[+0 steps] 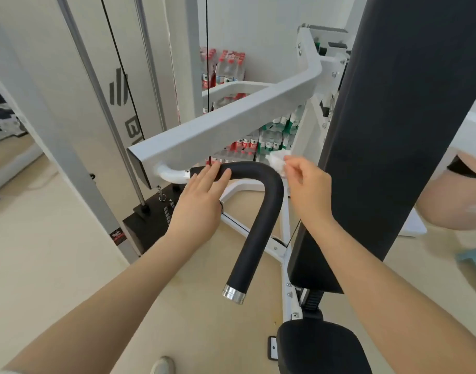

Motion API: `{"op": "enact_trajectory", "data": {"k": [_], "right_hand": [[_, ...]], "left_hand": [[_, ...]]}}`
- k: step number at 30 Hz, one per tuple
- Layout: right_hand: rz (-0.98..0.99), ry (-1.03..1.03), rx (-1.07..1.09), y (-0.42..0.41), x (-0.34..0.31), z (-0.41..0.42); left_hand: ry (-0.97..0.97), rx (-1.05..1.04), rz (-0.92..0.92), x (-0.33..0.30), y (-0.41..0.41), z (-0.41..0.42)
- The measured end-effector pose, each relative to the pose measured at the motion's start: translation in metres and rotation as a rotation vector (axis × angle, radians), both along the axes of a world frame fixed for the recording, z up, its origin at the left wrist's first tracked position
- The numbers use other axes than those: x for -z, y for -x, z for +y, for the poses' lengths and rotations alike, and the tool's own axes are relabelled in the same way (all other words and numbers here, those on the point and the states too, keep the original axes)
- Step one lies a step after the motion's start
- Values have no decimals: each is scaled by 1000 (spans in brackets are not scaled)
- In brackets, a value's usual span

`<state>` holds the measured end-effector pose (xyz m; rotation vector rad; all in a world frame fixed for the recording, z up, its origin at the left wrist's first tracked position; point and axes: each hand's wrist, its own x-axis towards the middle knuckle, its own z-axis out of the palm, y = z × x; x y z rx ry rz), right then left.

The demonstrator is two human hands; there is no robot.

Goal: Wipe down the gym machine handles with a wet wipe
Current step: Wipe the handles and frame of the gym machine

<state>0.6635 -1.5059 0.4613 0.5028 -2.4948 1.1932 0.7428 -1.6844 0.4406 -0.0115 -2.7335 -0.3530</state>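
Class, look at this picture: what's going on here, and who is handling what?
A person is cleaning a gym machine. The left hand rests flat, fingers straight, on the top of the curved black handle. The right hand pinches a crumpled white wipe at the handle's bend, next to the tall black back pad.

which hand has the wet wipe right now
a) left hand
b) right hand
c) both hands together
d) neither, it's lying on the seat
b: the right hand pinches the white wet wipe by the bend of the black handle, while the left hand lies flat on the handle with straight fingers.
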Motion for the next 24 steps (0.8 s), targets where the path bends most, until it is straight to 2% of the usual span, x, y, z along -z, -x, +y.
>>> {"op": "enact_trajectory", "data": {"k": [2,5,7,12,19,22,24], "right_hand": [[-281,90,-10,4,4,-1],[-661,496,-148,12,-5,0],[-809,651,-241,19,-17,-5],[-842,556,-323,22,-12,10],[-878,701,-347,25,-3,-14],[-765,706,-329,7,0,7],[-602,659,-278,-21,5,15]], "left_hand": [[6,-14,-11,0,0,5],[40,-28,-28,-1,0,8],[38,-32,-63,-2,-2,8],[58,-40,-96,-5,0,4],[106,-36,-131,-6,-1,3],[106,-34,-136,-6,-1,2],[101,-36,-131,-5,-1,3]]}}
